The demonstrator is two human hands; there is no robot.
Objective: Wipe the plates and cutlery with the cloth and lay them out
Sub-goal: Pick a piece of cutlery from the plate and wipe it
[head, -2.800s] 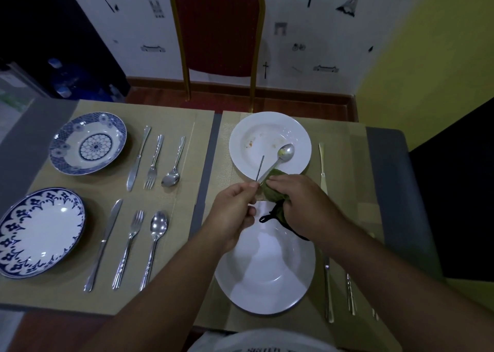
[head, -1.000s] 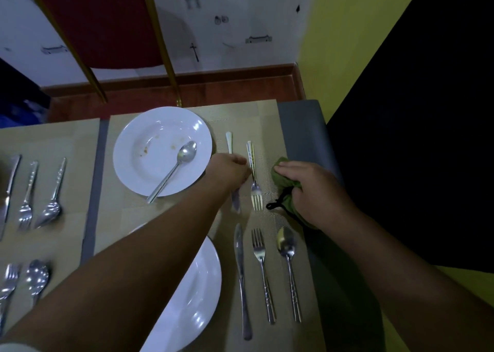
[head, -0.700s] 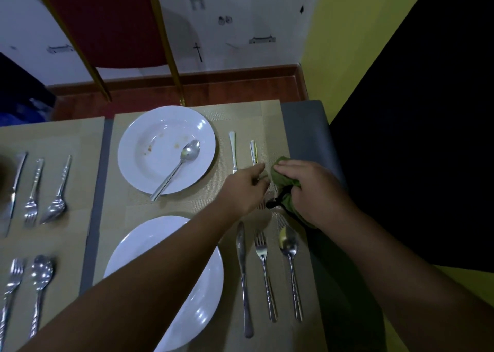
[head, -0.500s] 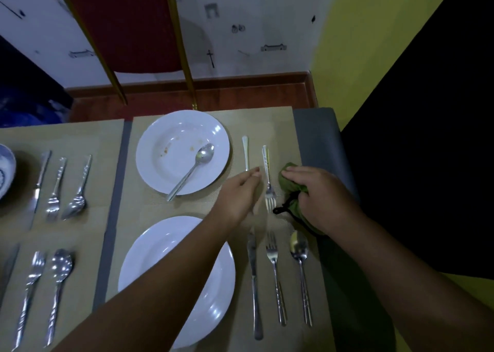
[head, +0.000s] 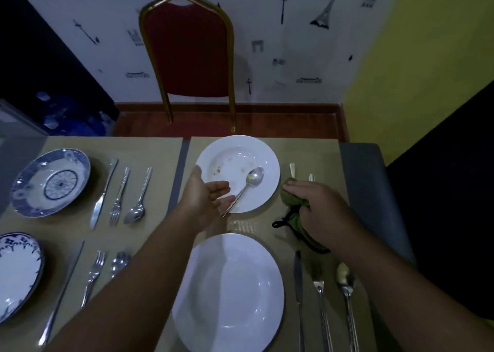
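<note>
My left hand (head: 205,196) hovers open, palm turned right, over the left edge of the far white plate (head: 227,154), fingertips at the handle of the spoon (head: 250,182) lying in it. That plate carries food specks. My right hand (head: 318,207) grips the bunched green cloth (head: 290,200) on the mat right of the plate, over a knife (head: 292,168) and a fork (head: 311,177) whose handle tips show. A clean white plate (head: 230,293) lies nearest me, with a knife (head: 298,277), fork (head: 319,285) and spoon (head: 344,277) to its right.
On the left placemat lie two blue-patterned plates (head: 50,182) (head: 16,271), each with a knife, fork and spoon beside it. A red chair (head: 187,55) stands behind the table. The grey table edge (head: 366,180) runs along the right.
My left hand let go of the fork beside the far plate and moved left to the spoon's handle. My right hand stayed on the cloth. The view swung back left.
</note>
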